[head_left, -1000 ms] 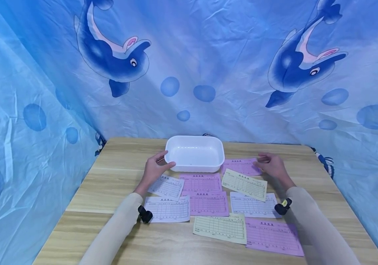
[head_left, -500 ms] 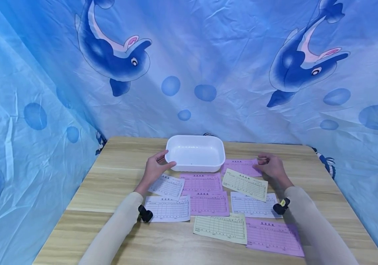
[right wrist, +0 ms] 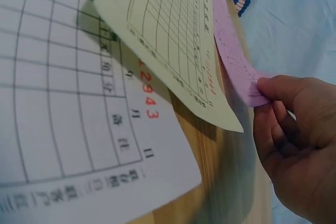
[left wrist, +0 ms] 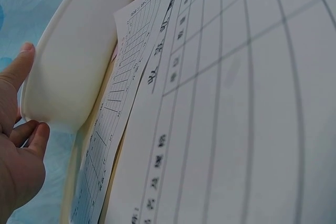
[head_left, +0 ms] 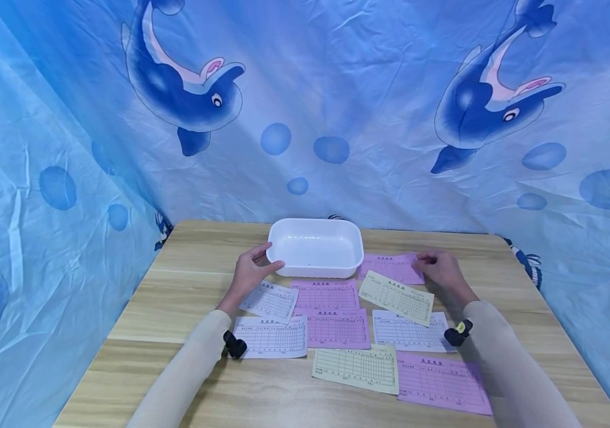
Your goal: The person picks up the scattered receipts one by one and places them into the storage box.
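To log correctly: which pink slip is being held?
The farthest pink slip, right of the tray; the right hand pinches it, while no other pink one is held.

The white slip [right wrist: 68,108] bears red digits ending 2943 and black 年, 月, 日.

Smooth, glossy plastic tray [head_left: 314,248], matt paper slips [head_left: 355,370], wood-grain tabletop [head_left: 273,395] (faintly shiny), creased cloth backdrop [head_left: 380,196].

Tray [head_left: 308,253] common to head, left wrist views
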Demonstrator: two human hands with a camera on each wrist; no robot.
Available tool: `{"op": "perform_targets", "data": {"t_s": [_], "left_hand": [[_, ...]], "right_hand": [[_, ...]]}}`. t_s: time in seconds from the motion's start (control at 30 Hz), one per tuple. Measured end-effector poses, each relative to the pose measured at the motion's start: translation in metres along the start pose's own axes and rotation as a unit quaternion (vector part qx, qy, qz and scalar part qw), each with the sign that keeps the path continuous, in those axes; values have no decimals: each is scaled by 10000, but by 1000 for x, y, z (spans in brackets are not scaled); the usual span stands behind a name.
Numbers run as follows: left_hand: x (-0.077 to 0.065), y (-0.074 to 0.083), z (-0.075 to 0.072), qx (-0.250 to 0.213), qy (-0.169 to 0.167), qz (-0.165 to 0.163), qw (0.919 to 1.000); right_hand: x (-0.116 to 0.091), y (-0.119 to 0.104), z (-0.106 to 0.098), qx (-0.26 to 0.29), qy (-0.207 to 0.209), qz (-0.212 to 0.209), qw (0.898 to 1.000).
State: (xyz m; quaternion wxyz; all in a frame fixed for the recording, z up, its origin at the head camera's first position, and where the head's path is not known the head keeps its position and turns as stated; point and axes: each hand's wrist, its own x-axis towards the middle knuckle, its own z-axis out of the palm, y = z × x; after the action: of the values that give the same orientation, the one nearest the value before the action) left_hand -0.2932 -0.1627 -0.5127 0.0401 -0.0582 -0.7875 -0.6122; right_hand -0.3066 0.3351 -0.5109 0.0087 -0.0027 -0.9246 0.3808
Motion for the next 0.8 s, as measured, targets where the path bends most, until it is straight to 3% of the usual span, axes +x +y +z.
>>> {"op": "perform_targets", "data": {"t_s": [0.2,0.53,0.8], "left_hand": [[0,1,-1,-17,-18,8,10000],[0,0,-2,31,-56,57,10000],[0,1,-2,83,-80,28,9999]], "right_hand": [[0,1,-3,-72,128,-287,9995],[-4,-3,-11,334,293,-7,9990],[-4,-9,-20,404,910,-19,9950]]}}
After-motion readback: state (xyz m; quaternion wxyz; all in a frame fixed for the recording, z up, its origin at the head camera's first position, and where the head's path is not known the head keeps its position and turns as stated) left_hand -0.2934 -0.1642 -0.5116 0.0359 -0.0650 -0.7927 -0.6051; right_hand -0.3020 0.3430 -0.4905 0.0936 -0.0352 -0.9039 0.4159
